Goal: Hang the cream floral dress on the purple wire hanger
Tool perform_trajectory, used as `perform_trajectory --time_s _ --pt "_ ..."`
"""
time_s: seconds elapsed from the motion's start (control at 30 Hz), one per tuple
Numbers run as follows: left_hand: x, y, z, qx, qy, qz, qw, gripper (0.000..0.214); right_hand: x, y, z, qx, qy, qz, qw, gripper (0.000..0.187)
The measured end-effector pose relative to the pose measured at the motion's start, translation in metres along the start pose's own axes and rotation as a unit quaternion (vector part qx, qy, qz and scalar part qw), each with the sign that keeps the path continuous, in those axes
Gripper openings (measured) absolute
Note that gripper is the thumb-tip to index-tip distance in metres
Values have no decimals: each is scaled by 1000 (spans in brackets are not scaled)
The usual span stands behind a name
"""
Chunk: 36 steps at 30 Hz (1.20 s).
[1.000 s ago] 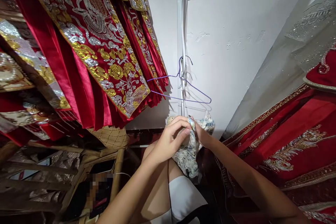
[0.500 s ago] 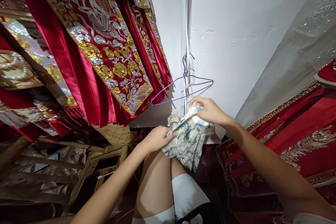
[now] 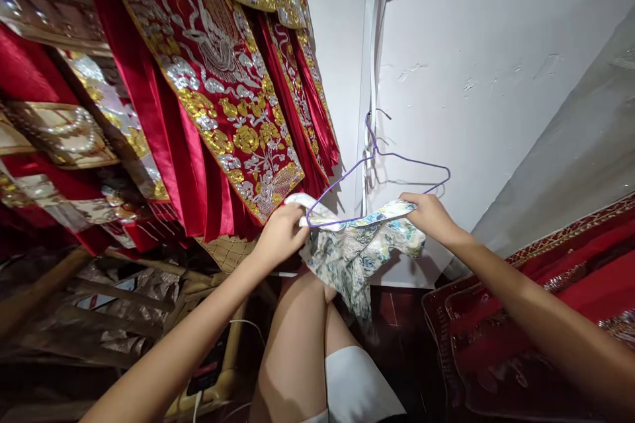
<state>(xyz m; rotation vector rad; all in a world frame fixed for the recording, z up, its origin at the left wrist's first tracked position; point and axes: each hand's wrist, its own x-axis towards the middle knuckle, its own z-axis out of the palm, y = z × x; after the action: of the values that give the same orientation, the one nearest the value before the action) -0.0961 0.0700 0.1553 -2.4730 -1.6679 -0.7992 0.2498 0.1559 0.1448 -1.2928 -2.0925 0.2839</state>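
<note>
My left hand (image 3: 280, 234) is closed on one end of a floral-patterned cloth garment (image 3: 354, 254), pale with blue and green print. My right hand (image 3: 430, 217) grips its other end, so the top edge is stretched between them. A purple wire hanger (image 3: 381, 168) hangs from a hook on the white wall just above the garment. The hanger's lower left corner lies close to my left fingers. The rest of the cloth hangs down over my knees.
Red garments with gold and silver embroidery (image 3: 223, 86) hang at the upper left. More red embroidered fabric (image 3: 555, 291) lies at the right. A wooden rack (image 3: 124, 297) with packed items stands at the lower left. The white wall (image 3: 476, 46) is straight ahead.
My hands have moved apart and upward, spreading the floral garment out under the hanger. The view has shifted a little to the left, so the hanger sits further right in the picture.
</note>
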Motion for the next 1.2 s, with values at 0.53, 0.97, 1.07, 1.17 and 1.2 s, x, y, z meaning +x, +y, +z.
perform_trajectory --time_s 0.53,0.97,1.07,1.17,1.2 --pt "-21 -1 -34 -32 -57 23 998 28 -16 -39 -19 -127 -42 57 989 19" --pt "93 18 -21 -306 -16 15 952 30 -39 -35 -30 89 1 17 996 37" --pt "88 12 -20 -436 -59 -41 897 29 -32 -9 -58 121 97 62 986 68" --pt "86 9 -24 -556 -102 -124 815 40 -19 12 -86 113 163 96 975 85" --pt "88 7 -25 -578 -112 -145 795 41 -13 15 -96 106 150 109 977 79"
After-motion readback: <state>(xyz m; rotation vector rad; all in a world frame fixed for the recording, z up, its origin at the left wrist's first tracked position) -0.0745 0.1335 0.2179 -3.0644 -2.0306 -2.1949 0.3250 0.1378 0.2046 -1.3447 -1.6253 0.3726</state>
